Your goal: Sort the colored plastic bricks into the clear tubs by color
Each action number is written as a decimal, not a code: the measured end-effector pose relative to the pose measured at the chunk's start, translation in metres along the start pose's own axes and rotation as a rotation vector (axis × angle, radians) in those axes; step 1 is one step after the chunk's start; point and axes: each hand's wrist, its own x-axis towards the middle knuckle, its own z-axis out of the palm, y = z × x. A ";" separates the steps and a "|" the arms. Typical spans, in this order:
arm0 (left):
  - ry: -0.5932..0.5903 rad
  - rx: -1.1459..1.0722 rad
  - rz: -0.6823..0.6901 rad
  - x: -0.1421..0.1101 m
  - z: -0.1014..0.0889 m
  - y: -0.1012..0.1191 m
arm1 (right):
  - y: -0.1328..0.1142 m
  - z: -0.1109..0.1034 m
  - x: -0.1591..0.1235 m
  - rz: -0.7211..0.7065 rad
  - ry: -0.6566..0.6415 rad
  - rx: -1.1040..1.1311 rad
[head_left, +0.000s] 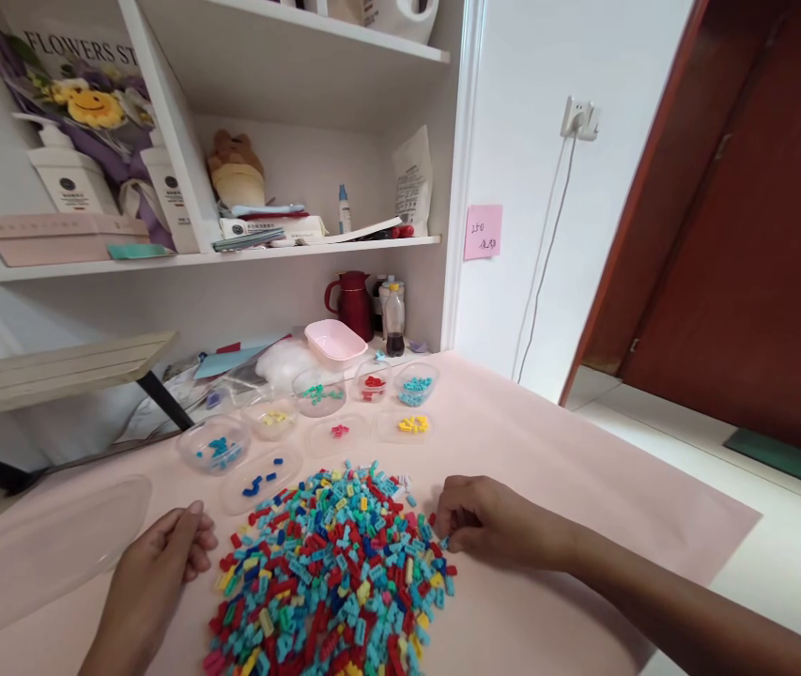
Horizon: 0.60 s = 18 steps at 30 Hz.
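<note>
A big pile of small coloured bricks point(333, 573) lies on the pink table sheet point(547, 451). My right hand point(488, 521) rests at the pile's right edge, fingers curled and pinching a small teal brick point(444, 542). My left hand point(161, 559) lies on the sheet at the pile's left edge, fingers loosely bent, holding nothing that I can see. Beyond the pile stand several clear dishes, each with sorted bricks: blue point(259, 485), light blue point(215, 449), yellow point(414, 424), teal point(415, 385), red point(372, 382), green point(316, 392).
A large clear lid point(40, 545) lies at the left. A pink tub point(334, 341), a red jug point(352, 302) and bottles point(392, 319) stand at the back under white shelves. The table's right edge drops to the floor by a red-brown door point(745, 244).
</note>
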 end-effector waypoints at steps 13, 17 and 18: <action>0.004 0.011 0.007 0.001 0.000 -0.002 | -0.007 0.011 0.002 -0.040 0.086 -0.146; 0.000 0.020 0.005 0.003 0.000 -0.003 | -0.005 0.008 -0.001 -0.062 0.070 -0.153; -0.003 0.023 0.002 0.003 0.000 -0.004 | -0.005 0.007 -0.002 -0.065 0.063 -0.145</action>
